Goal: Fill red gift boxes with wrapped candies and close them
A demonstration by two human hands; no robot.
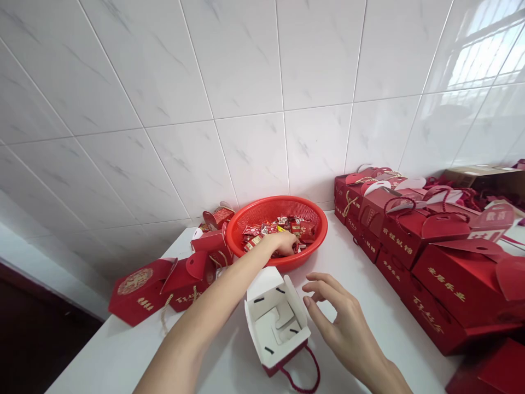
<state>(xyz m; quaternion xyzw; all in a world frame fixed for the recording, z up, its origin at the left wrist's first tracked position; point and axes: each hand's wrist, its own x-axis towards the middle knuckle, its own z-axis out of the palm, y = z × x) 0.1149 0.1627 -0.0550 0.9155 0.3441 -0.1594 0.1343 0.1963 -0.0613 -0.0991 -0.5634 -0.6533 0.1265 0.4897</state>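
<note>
A red plastic basket (279,202) holds many small wrapped sweets (305,230). My left hand (284,243) reaches down among them; its fingertips are hidden, so whether it grips anything cannot be told. Below the basket an open box (276,323), white inside and dark red outside, faces up with its flaps spread. Nothing but its cord ends shows inside, and a dark red rope handle (315,377) lies by its lower right side. Just right of this box, my right hand (334,306) hovers with fingers curved and apart, holding nothing.
Closed red boxes (141,290) stand at the left of the white table (229,355). Stacked red boxes (443,273) line the right side. Behind them at the far right is a cardboard box (484,172). A tiled wall (250,158) rises behind the table.
</note>
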